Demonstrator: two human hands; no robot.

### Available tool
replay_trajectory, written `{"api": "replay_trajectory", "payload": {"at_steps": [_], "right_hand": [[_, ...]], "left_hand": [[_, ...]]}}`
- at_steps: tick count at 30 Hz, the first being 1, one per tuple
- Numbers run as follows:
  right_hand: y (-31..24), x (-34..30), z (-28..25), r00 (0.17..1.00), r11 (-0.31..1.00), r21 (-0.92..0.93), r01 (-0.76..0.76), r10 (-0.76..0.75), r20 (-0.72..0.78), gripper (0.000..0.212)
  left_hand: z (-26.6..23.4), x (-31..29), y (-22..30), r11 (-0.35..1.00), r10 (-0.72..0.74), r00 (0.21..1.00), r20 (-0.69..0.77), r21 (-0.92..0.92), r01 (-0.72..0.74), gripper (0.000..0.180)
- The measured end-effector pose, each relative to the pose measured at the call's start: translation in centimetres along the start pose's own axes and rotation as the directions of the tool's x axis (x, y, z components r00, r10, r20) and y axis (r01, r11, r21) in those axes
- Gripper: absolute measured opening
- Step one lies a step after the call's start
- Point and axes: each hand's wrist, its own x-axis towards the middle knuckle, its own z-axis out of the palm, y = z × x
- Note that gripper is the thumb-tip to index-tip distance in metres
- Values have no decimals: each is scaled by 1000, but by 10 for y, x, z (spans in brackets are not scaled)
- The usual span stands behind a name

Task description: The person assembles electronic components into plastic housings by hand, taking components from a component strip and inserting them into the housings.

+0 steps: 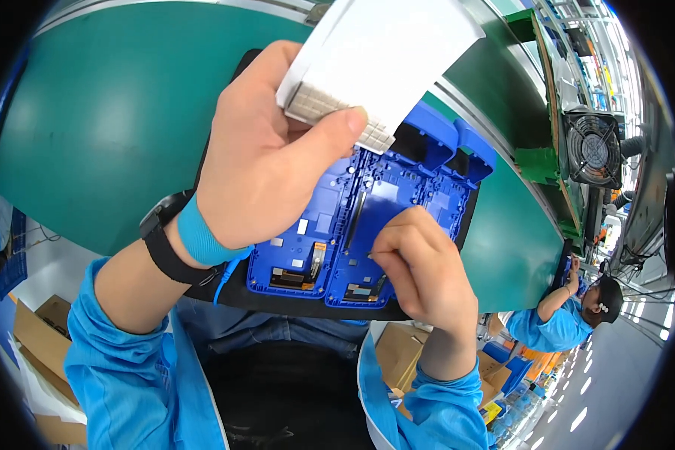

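My left hand grips a white backing sheet above the work, its thumb pressed over rows of small beige square pads along the lower edge. Below lie blue plastic housings side by side, inner faces up, with flat ribbon cables at their near ends. Over the middle housing, my right hand is closed in a pinch, fingertips close to its inner surface. Whatever the fingertips hold, if anything, is too small to make out.
A black mat lies under the housings on the green table. Blue raised parts stand at their far end. A fan sits at the right. Another person works farther right. Cardboard boxes stand at the lower left.
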Motion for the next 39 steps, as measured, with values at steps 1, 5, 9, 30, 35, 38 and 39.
{"api": "replay_trajectory", "payload": {"at_steps": [1, 5, 9, 30, 35, 38, 39], "right_hand": [[-1, 0, 1, 997, 999, -42, -2, 5, 71, 16], [-2, 1, 1, 979, 991, -134, 20, 7, 201, 17], [-2, 2, 2, 974, 984, -174, 26, 15, 228, 17], [-12, 4, 7, 979, 950, -313, 14, 50, 196, 17], [-7, -3, 13, 992, 947, -322, 14, 28, 126, 19], [-3, -8, 15, 998, 968, -249, 20, -3, 69, 18], [-2, -11, 14, 998, 973, -230, 15, 1, 70, 18]], "left_hand": [[0, 0, -1, 999, 17, 1000, 13, 40, -18, 33], [1, 1, -4, 996, 41, 999, 29, 82, -43, 34], [-2, 3, -6, 991, 64, 996, 56, 110, -70, 36], [0, 4, 10, 991, -112, 989, 95, -62, 118, 25], [-1, 5, 13, 993, -107, 989, 102, -45, 112, 25], [-2, 4, 19, 993, -110, 988, 106, -31, 114, 25], [-2, 4, 20, 993, -113, 988, 103, -23, 116, 25]]}}
